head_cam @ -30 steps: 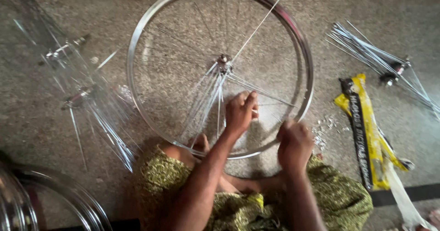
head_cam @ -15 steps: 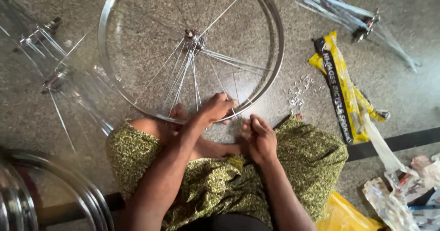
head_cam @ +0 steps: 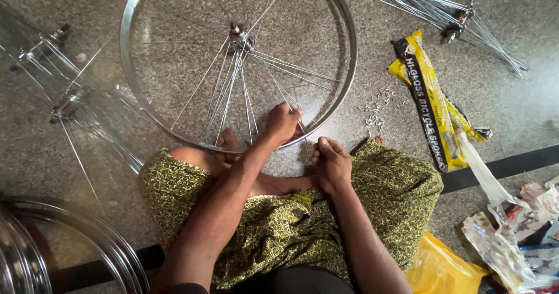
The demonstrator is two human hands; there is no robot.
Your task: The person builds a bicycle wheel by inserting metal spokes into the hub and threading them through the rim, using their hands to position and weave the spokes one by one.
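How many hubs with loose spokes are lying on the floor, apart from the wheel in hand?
3: two silver spoked hubs at left, and, one spoked hub top right. More may lie off-frame.

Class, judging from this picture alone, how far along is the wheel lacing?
Done: several spokes fan from the hub toward the rim. In hand: left hand at the near rim; right hand beside it. Left: the far half lacks spokes; nipples lie loose.

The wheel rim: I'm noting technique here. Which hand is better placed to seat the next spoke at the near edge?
Probably the left hand: it rests over the wheel rim among the spokes. The right hand sits closed, off the rim, at the knee.
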